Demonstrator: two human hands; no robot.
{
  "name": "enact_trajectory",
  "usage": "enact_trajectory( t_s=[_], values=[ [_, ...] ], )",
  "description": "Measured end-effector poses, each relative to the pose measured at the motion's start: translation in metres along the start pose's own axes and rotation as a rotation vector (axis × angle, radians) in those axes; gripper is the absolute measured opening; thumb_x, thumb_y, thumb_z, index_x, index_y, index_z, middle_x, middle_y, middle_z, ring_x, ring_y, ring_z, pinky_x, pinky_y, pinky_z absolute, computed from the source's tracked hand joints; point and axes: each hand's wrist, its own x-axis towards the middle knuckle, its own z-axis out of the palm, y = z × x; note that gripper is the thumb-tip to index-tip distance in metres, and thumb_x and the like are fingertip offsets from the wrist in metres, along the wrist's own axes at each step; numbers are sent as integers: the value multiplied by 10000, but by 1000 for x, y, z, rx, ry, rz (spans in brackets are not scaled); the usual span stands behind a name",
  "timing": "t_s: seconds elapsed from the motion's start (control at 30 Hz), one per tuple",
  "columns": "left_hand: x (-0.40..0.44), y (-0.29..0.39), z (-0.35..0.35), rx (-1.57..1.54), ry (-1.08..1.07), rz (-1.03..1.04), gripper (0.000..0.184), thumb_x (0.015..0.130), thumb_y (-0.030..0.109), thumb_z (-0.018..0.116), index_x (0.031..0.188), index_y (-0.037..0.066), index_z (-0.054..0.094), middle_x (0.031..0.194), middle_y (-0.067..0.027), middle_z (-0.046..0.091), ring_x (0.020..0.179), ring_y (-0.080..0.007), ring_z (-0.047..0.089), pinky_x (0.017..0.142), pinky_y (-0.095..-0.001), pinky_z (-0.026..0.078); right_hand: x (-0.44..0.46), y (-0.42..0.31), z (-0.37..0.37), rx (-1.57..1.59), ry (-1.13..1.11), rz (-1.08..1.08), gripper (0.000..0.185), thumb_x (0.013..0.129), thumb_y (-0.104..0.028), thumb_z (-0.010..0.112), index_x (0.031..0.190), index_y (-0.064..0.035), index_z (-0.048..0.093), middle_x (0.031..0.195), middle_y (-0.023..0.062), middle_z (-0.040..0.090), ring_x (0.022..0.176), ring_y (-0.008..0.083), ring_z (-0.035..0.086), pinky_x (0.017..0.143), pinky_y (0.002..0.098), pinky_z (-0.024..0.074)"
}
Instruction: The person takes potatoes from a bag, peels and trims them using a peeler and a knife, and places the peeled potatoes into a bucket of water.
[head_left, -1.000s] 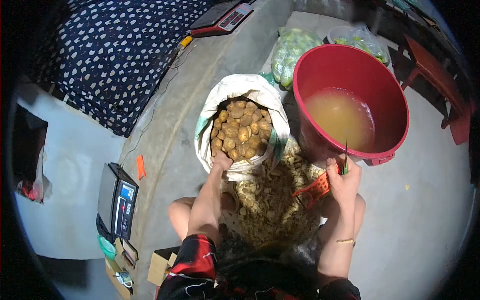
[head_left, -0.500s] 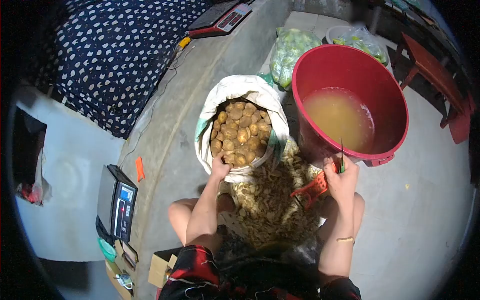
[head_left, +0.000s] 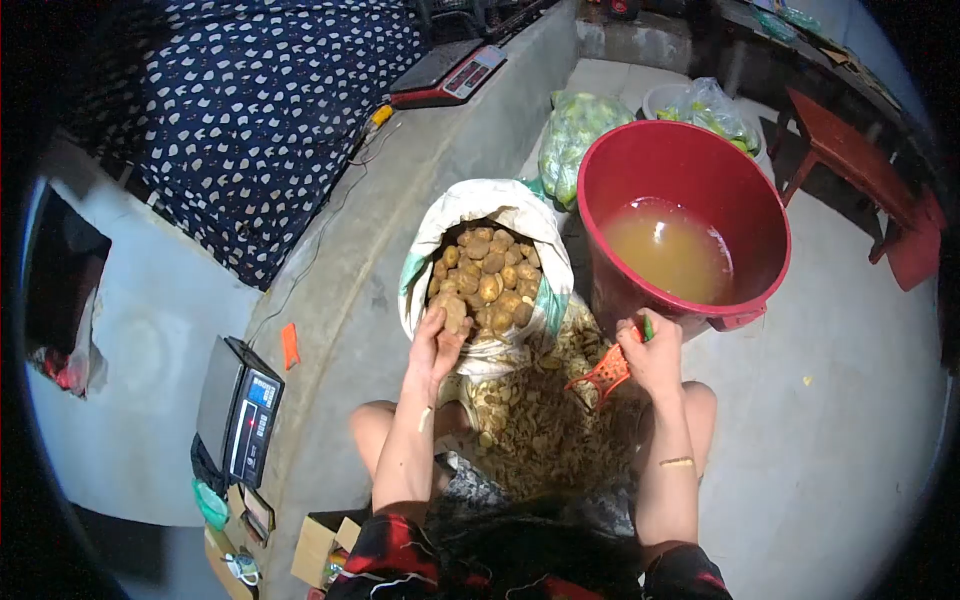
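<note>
My left hand (head_left: 434, 352) holds a brown potato (head_left: 453, 312) at the near rim of a white woven sack (head_left: 455, 205). Inside the sack lies a heap of unpeeled potatoes (head_left: 492, 262). On the other side, my right hand (head_left: 654, 356) is closed around an orange peeler (head_left: 606, 374), whose head points left. A green handle (head_left: 648, 328) also sticks up from that fist; its blade cannot be made out now. Between my legs, below both hands, peelings (head_left: 540, 425) cover the floor.
A big red bucket (head_left: 668, 306) of cloudy water stands right of the sack. Behind it are a bag of green vegetables (head_left: 583, 140) and a red stool (head_left: 850, 165). Scales (head_left: 240, 410) rest on the concrete ledge (head_left: 335, 290) at left, near an orange piece (head_left: 290, 346).
My left hand has drawn back slightly from the sack, palm turned up with a potato in it. My right hand has shifted a little left and down, and the blade no longer shows.
</note>
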Motion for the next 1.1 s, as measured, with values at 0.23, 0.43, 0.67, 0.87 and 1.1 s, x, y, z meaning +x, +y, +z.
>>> enact_trajectory(
  t_s=[0.23,0.43,0.67,0.87,1.1],
  values=[
    [-57,-13,78,44,-297,-23,707,823,-10,639,1453,26,322,1371,-161,477,1268,-308,478,1146,-506,305,-31,-19,30,-266,-300,-137,151,780,-167,683,839,-31,654,686,242,621,686,422,635,650,479,516],
    [-74,-53,49,-47,-247,1,628,838,91,682,1394,16,403,1288,-137,557,1172,-262,563,1021,-409,461,-60,-30,57,-380,-487,-211,302,687,-132,738,977,-77,678,730,203,664,718,369,670,713,453,545],
    [-68,-82,14,16,-325,64,427,897,132,631,1288,39,486,1136,-101,612,1042,-247,613,926,-403,520,-72,-30,80,-489,-469,-292,233,720,-228,743,879,-83,653,670,197,632,666,404,635,612,491,514],
    [-90,-58,49,170,-164,130,574,739,60,788,1231,-7,500,1094,-103,625,976,-233,641,883,-368,544,-75,-45,78,-480,-492,-370,279,771,-309,738,821,-58,626,652,180,634,646,376,647,621,474,530],
    [-96,-52,41,81,-150,96,634,667,-79,734,1241,-34,468,1171,-129,602,1045,-244,625,878,-375,544,-60,-51,82,-571,-548,-192,322,780,-309,725,823,2,655,712,210,656,682,372,664,666,451,548]
  ],
)
